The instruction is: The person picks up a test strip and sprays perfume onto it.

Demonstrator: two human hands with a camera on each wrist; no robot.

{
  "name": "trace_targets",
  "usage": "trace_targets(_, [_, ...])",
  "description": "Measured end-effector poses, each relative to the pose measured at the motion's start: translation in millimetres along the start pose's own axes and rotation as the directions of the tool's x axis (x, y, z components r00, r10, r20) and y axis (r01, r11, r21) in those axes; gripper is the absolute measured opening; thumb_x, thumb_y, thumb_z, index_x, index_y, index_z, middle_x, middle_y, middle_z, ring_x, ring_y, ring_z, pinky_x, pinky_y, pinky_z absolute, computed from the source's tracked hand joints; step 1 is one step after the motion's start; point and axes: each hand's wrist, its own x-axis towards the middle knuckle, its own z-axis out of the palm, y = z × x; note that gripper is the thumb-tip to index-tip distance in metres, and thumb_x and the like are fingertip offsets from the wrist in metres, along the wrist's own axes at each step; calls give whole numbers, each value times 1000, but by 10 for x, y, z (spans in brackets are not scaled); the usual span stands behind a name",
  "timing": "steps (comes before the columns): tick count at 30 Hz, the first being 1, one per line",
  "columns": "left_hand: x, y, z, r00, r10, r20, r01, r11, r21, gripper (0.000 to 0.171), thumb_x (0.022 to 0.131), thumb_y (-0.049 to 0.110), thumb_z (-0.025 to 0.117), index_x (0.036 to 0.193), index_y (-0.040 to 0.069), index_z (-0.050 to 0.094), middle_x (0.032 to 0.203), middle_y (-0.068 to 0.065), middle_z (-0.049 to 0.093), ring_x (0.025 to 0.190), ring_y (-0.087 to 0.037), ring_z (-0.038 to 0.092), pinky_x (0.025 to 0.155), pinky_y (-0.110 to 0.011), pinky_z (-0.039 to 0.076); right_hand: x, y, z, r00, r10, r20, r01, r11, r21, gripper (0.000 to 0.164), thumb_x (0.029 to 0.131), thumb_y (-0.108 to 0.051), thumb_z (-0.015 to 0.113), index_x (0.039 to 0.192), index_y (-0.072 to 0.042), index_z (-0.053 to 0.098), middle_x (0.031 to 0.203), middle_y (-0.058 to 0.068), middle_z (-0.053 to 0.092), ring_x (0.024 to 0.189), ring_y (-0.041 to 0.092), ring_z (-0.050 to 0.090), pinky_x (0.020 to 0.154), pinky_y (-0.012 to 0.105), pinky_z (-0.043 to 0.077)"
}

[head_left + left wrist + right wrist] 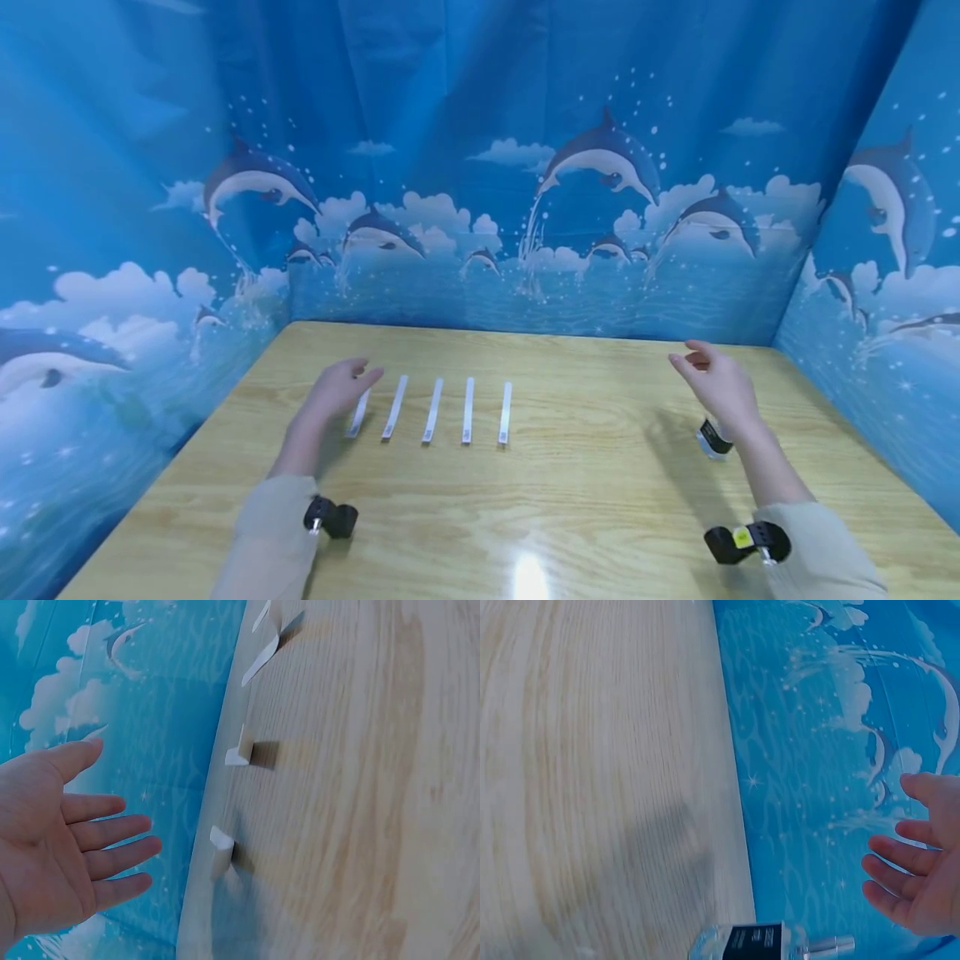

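Observation:
My left hand hangs in the air over the leftmost of several white paper strips, partly covering it. In the left wrist view that hand has its fingers loosely extended, with nothing held. The strips stand side by side in a row; seen from the left wrist, bent ends of a strip rise off the wood. My right hand is raised above a clear glass spray bottle with a black label, hiding part of it. Relaxed, slightly bent fingers show on the right hand, holding nothing. The bottle lies on its side.
Everything lies on a light wooden table. Its far and side edges meet a blue curtain printed with dolphins and clouds. A small black camera is strapped to the left sleeve, another camera to the right.

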Motion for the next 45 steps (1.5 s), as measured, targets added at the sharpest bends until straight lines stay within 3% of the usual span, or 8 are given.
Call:
trace_targets(7, [-66,-138,-60,999,-35,4,35,998,-60,69,97,43,40,140,-10,27,137,-31,35,122,-45,38,99,-53,36,-77,255,-185,1000,10,-21,-8,996,92,65,97,-41,41,133,12,37,120,35,49,109,48,47,79,52,45])
trace_targets(11, [-124,-178,-106,999,-45,7,45,994,-95,70,97,44,40,140,-9,27,139,-31,33,124,-45,35,102,-54,32,-127,441,-254,999,-7,-51,14,991,135,59,97,-37,44,130,12,41,116,32,53,99,30,56,74,31,47])
trace_targets(16, [-202,-213,-142,997,-73,25,75,987,-140,72,96,46,40,139,-10,27,139,-32,31,121,-45,40,102,-56,29,-207,689,-276,1000,-17,-9,19,943,333,56,97,-32,46,130,13,40,99,-14,57,83,-14,49,68,12,48])
trace_targets(19, [-237,-250,-144,995,-102,20,104,982,-156,74,95,49,40,139,-10,28,135,-32,37,117,-44,44,102,-56,29,-252,817,-262,999,-35,42,11,885,465,47,97,-28,47,131,5,41,96,-30,51,85,-14,52,71,12,50])
trace_targets(25, [-273,-320,-97,989,-148,26,150,956,-252,71,96,45,42,138,-11,29,131,-32,42,115,-42,47,100,-53,35,-331,1005,-236,991,-78,110,2,824,566,36,99,-23,44,133,-10,41,104,-26,53,91,-9,55,73,13,50])
trace_targets(34, [-310,-349,-26,974,-219,56,223,883,-414,59,95,25,50,134,-15,31,129,-33,42,110,-40,50,89,-40,48,-433,1124,-164,979,-95,183,-54,739,671,23,98,-18,47,117,-29,50,106,-21,56,93,-5,57,75,17,52])
trace_targets(40, [-304,-354,26,964,-255,73,258,841,-475,55,94,17,53,132,-17,32,120,-31,49,92,-26,58,77,-32,54,-470,1173,-97,978,-96,185,-54,740,670,27,96,-12,50,117,-28,52,108,-21,54,93,-3,57,76,20,52])
trace_targets(45, [-309,-378,62,962,-262,81,265,810,-523,55,92,12,54,131,-20,30,113,-31,53,83,-19,60,73,-30,55,-478,1172,-59,981,-65,183,-55,811,583,34,95,-11,52,128,-18,48,106,-25,51,91,-6,55,76,19,52])
